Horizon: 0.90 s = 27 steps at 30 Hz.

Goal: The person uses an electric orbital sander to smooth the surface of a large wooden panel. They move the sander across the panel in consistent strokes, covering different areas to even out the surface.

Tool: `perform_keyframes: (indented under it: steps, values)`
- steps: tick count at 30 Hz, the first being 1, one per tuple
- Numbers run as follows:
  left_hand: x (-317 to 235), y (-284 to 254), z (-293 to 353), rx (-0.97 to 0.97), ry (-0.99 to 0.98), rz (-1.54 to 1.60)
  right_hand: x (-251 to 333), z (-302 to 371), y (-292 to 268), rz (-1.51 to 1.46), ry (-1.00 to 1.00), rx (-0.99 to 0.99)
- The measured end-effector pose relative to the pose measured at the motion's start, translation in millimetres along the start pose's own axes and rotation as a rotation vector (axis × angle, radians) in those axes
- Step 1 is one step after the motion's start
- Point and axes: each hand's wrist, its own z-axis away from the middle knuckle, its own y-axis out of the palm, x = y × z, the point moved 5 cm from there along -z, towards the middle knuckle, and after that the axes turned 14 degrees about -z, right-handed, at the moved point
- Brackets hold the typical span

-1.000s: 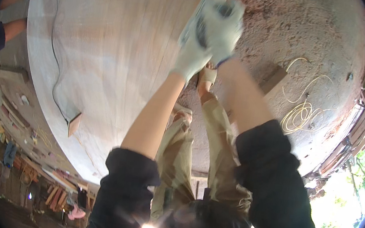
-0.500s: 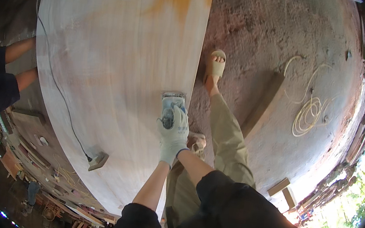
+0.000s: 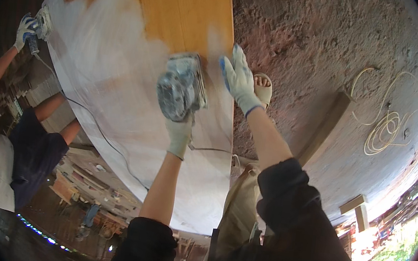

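My left hand (image 3: 178, 133), in a pale work glove, is closed on a dusty grey-blue power sander (image 3: 176, 89). The tool is over the large wooden panel (image 3: 119, 105), with its pad's edge showing on the right side; whether the pad is flat on the wood I cannot tell. Most of my left fingers are hidden behind the sander's body. Off the tool, my gloved right hand (image 3: 240, 82) is held open near the panel's right edge, fingers stretched out and blue showing on the palm side. White dust covers much of the panel, while its far part is orange-brown.
Across the panel at left, another person's gloved hand (image 3: 25, 31) grips a second sander (image 3: 45, 23). A dark cord (image 3: 109, 142) crosses the panel. On the rough floor to the right lie a wooden beam (image 3: 325, 128) and a coiled pale cable (image 3: 385, 140).
My right hand has come off the sander and opened to its right. The sander has moved farther along the panel in my left hand. The other person's sander has come into view.
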Motion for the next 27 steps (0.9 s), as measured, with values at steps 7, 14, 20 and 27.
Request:
perform_keyframes:
  steps: [7, 14, 20, 27]
  values:
    - [-76, -20, -80, 0.166, -0.258, 0.134, 42, -38, -2, -0.034, 0.061, 0.018]
    - [-75, -29, -90, 0.182, -0.173, 0.016, 35, -13, 7, 0.03, -0.001, 0.024]
    - [-43, -29, -56, 0.193, -0.246, -0.01, 19, 11, 4, 0.051, -0.015, -0.026]
    - [47, -33, 22, 0.184, -0.429, 0.002, -11, 103, 10, 0.127, 0.114, 0.103]
